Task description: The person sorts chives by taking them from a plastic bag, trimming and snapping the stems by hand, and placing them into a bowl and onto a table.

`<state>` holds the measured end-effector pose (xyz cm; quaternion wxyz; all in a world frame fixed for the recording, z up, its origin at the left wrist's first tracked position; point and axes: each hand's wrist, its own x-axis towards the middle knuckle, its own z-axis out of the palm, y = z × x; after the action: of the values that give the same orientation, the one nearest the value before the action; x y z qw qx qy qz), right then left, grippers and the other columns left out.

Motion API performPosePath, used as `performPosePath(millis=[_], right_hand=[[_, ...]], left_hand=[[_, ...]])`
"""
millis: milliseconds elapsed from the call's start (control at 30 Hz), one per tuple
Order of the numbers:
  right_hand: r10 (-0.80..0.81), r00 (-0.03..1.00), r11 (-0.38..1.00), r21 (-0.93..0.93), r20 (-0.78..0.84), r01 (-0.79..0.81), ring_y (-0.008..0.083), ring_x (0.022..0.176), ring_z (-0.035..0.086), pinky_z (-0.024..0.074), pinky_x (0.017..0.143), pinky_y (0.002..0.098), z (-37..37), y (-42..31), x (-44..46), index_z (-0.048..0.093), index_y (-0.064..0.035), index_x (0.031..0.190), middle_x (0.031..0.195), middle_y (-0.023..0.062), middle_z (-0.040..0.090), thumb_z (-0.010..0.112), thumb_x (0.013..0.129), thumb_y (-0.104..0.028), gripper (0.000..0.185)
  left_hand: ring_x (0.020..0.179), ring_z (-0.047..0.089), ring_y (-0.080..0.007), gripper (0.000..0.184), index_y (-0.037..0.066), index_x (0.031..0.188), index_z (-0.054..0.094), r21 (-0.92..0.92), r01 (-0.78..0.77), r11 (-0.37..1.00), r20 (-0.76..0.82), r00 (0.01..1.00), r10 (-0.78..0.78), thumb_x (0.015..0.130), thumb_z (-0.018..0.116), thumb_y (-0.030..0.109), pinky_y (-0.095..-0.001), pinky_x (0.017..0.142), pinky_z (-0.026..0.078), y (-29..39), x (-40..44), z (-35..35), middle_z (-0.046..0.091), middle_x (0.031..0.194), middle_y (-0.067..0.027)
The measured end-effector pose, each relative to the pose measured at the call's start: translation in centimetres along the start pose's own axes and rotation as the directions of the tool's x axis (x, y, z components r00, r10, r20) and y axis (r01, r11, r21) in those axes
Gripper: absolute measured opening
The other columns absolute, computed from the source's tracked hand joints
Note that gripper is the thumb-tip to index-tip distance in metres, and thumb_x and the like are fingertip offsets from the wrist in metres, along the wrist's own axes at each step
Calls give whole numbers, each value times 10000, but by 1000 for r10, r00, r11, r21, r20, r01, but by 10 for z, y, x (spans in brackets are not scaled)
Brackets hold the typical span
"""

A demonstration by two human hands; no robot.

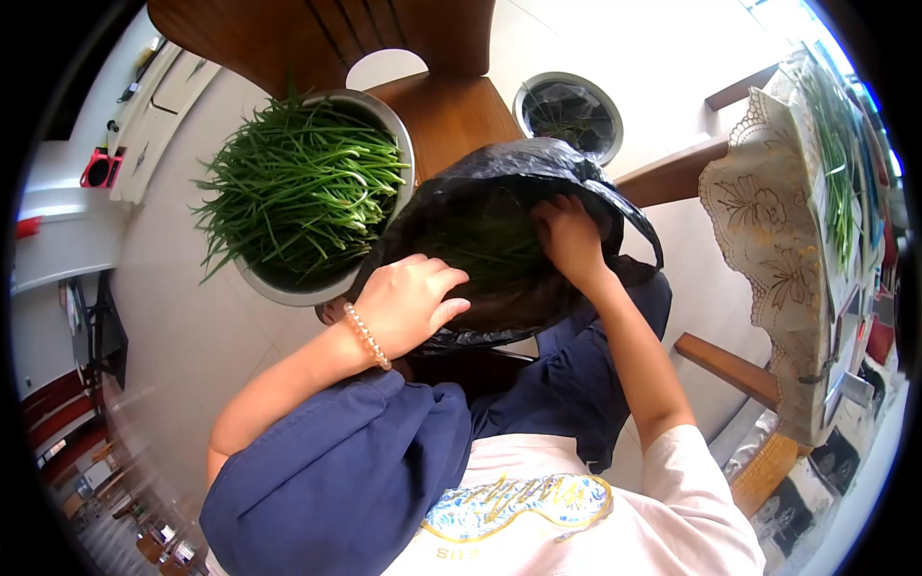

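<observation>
A black plastic bag [557,158] lies open-mouthed over my lap, with some green stalks [490,245] dim inside it. My left hand [408,302], with a beaded bracelet at the wrist, rests at the bag's left rim, fingers apart and holding nothing. Inside the right part of the bag mouth is my right hand [571,240], its fingers bent against the bag's inner side; whether they grip anything is hidden. To the left of the bag, a metal bowl [408,158] is heaped with long green stalks [303,187].
A wooden chair [451,115] stands beyond the bowl. On the floor behind the bag is a round bin [615,110] with a dark liner. At the right, a table with a lace cloth [764,221] carries more green stalks [837,182].
</observation>
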<state>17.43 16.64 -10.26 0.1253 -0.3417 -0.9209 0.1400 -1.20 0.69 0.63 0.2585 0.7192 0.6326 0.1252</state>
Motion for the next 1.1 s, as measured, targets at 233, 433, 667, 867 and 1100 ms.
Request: performPosePath(millis=[233, 433, 667, 867, 1100], right_hand=[[104, 982, 925, 349, 155, -153, 304, 758, 593, 456, 671, 354, -12, -14, 16, 591, -50, 901, 841, 131, 622, 603, 736, -77, 168], [78, 994, 899, 425, 82, -106, 261, 753, 611, 475, 663, 321, -32, -30, 12, 592, -21, 965, 832, 132, 625, 591, 778, -91, 201], [135, 680, -127, 693, 721, -709, 229, 859, 588, 492, 757, 295, -42, -38, 13, 432, 89, 1150, 1020, 155, 560, 512, 846, -57, 347], [48, 709, -402, 663, 704, -631, 249, 1000, 538, 431, 876, 309, -48, -68, -1, 352, 125, 1214, 1101, 216, 516, 439, 844, 15, 395], [43, 773, -270, 752, 633, -601, 186, 966, 551, 425, 876, 294, -39, -82, -7, 390, 97, 1198, 1097, 154, 547, 468, 855, -14, 369]], left_hand=[[1026, 483, -248, 296, 48, 922, 586, 359, -133, 924, 114, 989, 98, 682, 660, 205, -353, 897, 391, -14, 6, 24, 583, 918, -79], [760, 603, -231, 262, 40, 909, 604, 112, -36, 993, 97, 995, 25, 725, 642, 223, -305, 736, 481, -5, 8, 21, 624, 791, -100], [804, 607, -150, 404, -22, 1017, 575, -674, 507, 537, 467, 856, -221, 862, 523, 347, -265, 712, 480, -3, 22, 28, 640, 914, -114], [900, 577, -152, 543, -15, 1049, 547, -773, 631, 70, 598, 761, -253, 852, 469, 485, -275, 809, 448, 2, 24, 30, 615, 992, -120], [789, 543, -92, 397, 66, 953, 602, -781, 622, 58, 547, 726, -417, 827, 545, 439, -240, 737, 438, -2, 17, 41, 617, 941, -31]])
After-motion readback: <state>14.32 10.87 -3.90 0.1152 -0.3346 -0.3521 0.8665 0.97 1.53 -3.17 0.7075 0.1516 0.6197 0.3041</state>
